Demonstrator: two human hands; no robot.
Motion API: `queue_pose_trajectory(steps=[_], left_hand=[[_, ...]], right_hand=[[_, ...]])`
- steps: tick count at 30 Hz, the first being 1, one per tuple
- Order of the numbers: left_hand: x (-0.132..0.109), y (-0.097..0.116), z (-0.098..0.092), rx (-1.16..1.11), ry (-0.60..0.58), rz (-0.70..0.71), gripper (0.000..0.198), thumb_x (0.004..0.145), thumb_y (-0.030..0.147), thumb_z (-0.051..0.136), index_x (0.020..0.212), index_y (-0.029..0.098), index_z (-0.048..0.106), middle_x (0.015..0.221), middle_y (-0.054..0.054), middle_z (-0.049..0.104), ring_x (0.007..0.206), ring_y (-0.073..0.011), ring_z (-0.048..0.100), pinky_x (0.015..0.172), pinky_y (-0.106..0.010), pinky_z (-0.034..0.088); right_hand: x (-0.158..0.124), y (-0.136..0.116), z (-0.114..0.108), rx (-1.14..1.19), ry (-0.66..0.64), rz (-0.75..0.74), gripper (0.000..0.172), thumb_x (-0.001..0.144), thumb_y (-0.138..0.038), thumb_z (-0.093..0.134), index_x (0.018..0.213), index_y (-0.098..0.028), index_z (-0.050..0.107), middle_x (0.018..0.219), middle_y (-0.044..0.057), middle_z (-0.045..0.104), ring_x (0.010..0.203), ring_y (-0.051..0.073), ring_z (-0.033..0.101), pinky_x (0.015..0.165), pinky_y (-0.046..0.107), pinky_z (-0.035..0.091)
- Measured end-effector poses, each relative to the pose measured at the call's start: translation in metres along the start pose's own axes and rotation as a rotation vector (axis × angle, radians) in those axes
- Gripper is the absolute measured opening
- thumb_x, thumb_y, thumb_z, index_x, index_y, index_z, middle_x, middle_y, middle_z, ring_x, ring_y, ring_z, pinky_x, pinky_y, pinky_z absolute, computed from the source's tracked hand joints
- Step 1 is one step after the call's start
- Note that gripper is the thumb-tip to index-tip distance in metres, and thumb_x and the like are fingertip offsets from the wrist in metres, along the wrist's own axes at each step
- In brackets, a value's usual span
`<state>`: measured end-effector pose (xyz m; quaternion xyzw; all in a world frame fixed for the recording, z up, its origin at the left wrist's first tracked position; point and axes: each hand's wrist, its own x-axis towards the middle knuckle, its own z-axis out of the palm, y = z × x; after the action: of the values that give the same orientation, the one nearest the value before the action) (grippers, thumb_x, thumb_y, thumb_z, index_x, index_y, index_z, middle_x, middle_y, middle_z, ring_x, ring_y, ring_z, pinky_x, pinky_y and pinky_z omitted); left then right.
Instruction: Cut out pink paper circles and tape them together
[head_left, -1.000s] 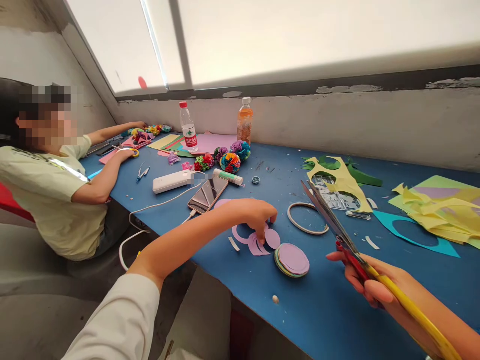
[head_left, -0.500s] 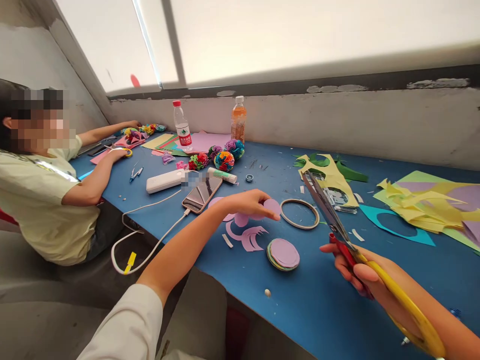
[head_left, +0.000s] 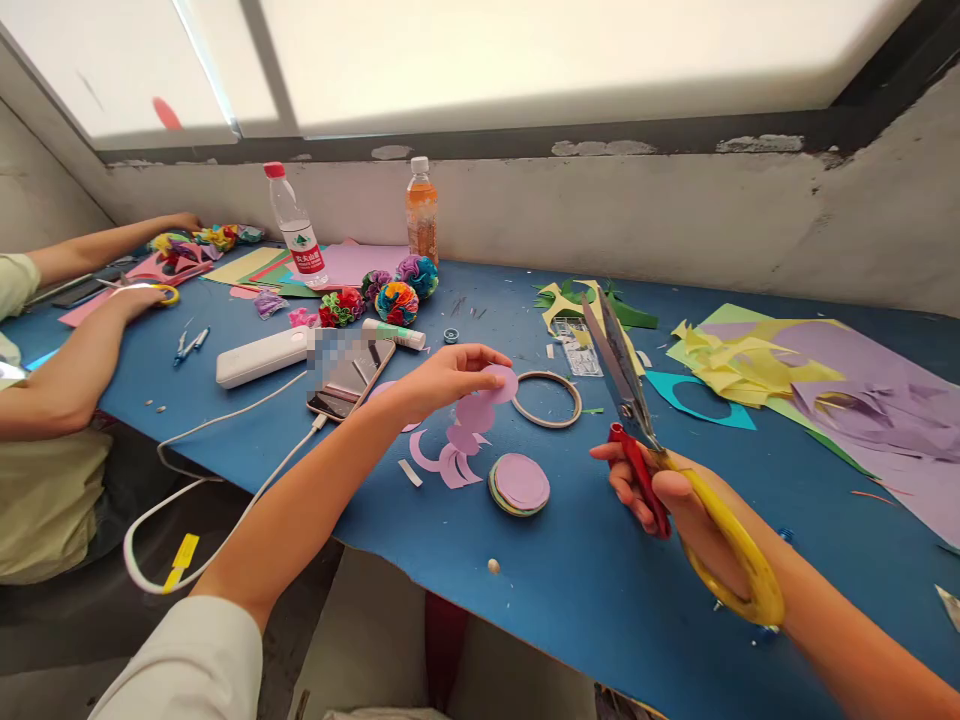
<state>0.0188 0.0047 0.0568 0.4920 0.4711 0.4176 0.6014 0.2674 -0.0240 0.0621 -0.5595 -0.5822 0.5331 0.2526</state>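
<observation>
Left grip (head_left: 459, 375) pinches a lilac paper circle (head_left: 504, 384), thumb against fingers, just beyond and to the left of the stack of paper circles (head_left: 519, 484). More lilac circles (head_left: 466, 438) overlap below it; whether I hold those too, I cannot tell. My right grip (head_left: 675, 490) is wrapped around the handles of the scissors (head_left: 636, 415) to the right of the stack, the blades parted a little and pointing away from me.

Blue desk (head_left: 577, 585) runs out on every side of the stack. Well to its right lies a large lilac sheet (head_left: 900, 350), partly under paper scraps (head_left: 731, 365). Well beyond the stack, leftward, a red-capped bottle (head_left: 298, 235) and a bottle of orange drink (head_left: 422, 215) stand upright. Left of the stack lie a white power bank (head_left: 259, 357) and, nearer to it, a phone (head_left: 356, 375). A pale ring (head_left: 551, 425) lies flat just beyond the stack, slightly right. Ruffled paper balls (head_left: 397, 302) sit together well behind it, leftward. Just left of the stack are curved lilac offcuts (head_left: 454, 467), and near it, on my side, one small pebble-like bit (head_left: 493, 566).
</observation>
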Motion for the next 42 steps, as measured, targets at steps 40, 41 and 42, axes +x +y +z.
queue_pose_trajectory(steps=[40,41,42], left_hand=[[-0.042,-0.003,0.041,0.573,-0.422,0.071,0.026,0.073,0.041,0.067,0.088,0.02,0.073,0.084,-0.002,0.071,0.076,-0.0154,0.062,0.068,-0.024,0.049],[-0.041,-0.002,0.042,0.538,-0.433,0.044,0.024,0.074,0.039,0.067,0.086,0.018,0.073,0.079,-0.001,0.069,0.071,-0.0136,0.06,0.061,-0.022,0.047],[-0.04,-0.002,0.043,0.502,-0.423,0.029,0.022,0.074,0.037,0.067,0.083,0.017,0.072,0.074,-0.001,0.067,0.068,-0.012,0.058,0.058,-0.02,0.045]], right_hand=[[-0.02,0.01,0.006,-0.209,-0.085,-0.226,0.033,0.068,-0.047,0.072,0.084,-0.021,0.059,0.061,-0.004,0.05,0.051,0.01,0.044,0.045,0.022,0.039],[-0.02,0.011,0.007,-0.195,-0.076,-0.226,0.035,0.067,-0.05,0.073,0.083,-0.022,0.06,0.061,-0.004,0.049,0.05,0.01,0.044,0.045,0.022,0.039],[-0.02,0.012,0.007,-0.169,-0.058,-0.23,0.039,0.065,-0.053,0.074,0.084,-0.022,0.06,0.06,-0.004,0.049,0.05,0.01,0.043,0.044,0.022,0.038]])
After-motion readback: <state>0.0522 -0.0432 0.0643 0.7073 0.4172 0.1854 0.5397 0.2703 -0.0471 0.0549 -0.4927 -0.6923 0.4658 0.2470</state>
